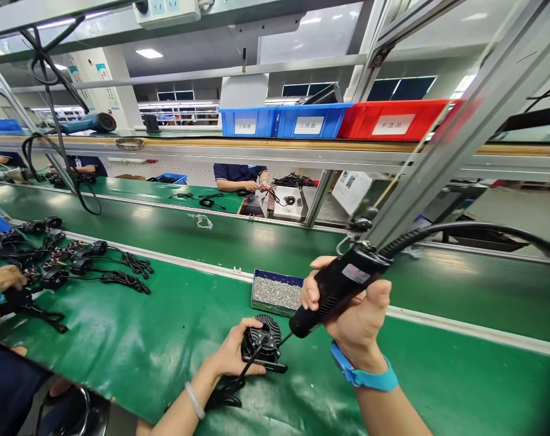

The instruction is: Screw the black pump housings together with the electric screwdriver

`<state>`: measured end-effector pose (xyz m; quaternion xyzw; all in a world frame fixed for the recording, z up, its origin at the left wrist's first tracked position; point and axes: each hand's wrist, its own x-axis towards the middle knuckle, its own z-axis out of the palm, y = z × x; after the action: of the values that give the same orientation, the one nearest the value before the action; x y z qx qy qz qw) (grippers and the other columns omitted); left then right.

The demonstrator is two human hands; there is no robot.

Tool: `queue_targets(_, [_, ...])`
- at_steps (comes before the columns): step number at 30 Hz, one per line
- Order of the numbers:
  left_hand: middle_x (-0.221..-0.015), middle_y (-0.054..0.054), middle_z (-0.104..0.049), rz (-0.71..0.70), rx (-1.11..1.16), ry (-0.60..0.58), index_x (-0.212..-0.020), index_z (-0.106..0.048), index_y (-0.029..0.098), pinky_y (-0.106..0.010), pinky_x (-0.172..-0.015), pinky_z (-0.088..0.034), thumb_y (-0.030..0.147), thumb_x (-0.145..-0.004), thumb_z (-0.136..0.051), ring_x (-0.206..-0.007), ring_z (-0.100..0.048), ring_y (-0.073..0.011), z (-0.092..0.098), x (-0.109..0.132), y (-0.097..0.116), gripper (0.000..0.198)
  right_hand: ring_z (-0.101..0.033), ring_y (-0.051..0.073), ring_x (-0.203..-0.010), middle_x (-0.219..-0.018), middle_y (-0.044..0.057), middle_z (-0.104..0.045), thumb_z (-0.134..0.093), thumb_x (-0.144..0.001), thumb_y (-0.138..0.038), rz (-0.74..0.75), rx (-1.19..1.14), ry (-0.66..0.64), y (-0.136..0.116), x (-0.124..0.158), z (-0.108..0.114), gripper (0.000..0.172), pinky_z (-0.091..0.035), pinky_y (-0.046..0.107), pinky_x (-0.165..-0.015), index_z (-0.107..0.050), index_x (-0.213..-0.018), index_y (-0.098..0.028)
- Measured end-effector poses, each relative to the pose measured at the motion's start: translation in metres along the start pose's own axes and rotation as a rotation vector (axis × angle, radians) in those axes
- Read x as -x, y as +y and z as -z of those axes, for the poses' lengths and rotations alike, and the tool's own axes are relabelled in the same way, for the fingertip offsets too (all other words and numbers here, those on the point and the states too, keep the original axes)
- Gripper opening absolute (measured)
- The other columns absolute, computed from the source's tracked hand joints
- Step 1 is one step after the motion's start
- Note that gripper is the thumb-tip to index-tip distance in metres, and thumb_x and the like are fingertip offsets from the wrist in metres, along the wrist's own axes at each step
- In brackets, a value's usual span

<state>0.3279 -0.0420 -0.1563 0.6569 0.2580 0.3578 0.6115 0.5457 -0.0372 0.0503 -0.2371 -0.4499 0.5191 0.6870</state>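
Note:
My right hand (354, 309) is wrapped round a black electric screwdriver (334, 293), tilted with its bit pointing down and left. The thin bit ends at the side of a round, black, ribbed device (263, 339) with a flat bracket; whether it sits in a screw I cannot tell. My left hand (236, 351) grips this device from the left, just above the green mat. A bundled black cable (227, 390) runs from it and lies beside my left wrist. Behind the device stands a blue tray of small metal screws (277, 292).
Several black devices with cables (79, 263) lie on the mat (166, 333) at left, by another person's hand (5, 278). Blue bins (314, 121) and a red bin (393, 120) stand on the shelf above. An aluminium post (457, 121) slants at right. A co-worker (241, 178) sits beyond.

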Motion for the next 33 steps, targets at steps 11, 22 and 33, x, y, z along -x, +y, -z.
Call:
queue_targets(11, [-0.117, -0.012, -0.062, -0.023, 0.076, 0.0, -0.126, -0.041, 0.022, -0.037, -0.087, -0.055, 0.034, -0.064, -0.088, -0.099, -0.07, -0.0249, -0.004, -0.003, 0.009, 0.078, -0.046, 0.013, -0.035, -0.047, 0.0, -0.056, -0.04, -0.072, -0.092, -0.111, 0.0, -0.035, 0.006, -0.001, -0.015, 0.08, -0.042, 0.025, -0.039, -0.068, -0.087, -0.019])
queue_targets(22, [-0.129, -0.014, -0.053, -0.039, 0.022, 0.113, -0.123, -0.051, 0.02, -0.044, -0.102, -0.045, 0.044, -0.055, -0.091, -0.11, -0.061, -0.0288, -0.006, 0.0, -0.005, 0.083, -0.044, 0.012, -0.032, -0.045, -0.001, -0.054, -0.042, -0.065, -0.096, -0.14, 0.019, -0.081, 0.025, 0.002, -0.018, 0.08, -0.037, 0.024, -0.034, -0.061, -0.079, -0.019])
queue_targets(33, [-0.136, -0.015, -0.051, -0.116, -0.027, 0.118, -0.123, -0.053, 0.019, -0.043, -0.103, -0.044, 0.04, -0.056, -0.09, -0.121, -0.056, -0.0325, -0.006, -0.001, -0.01, 0.079, -0.043, 0.012, -0.029, -0.044, 0.0, -0.056, -0.047, -0.062, -0.096, -0.125, 0.024, -0.047, 0.031, 0.015, -0.021, 0.079, -0.035, 0.022, -0.031, -0.061, -0.075, -0.019])
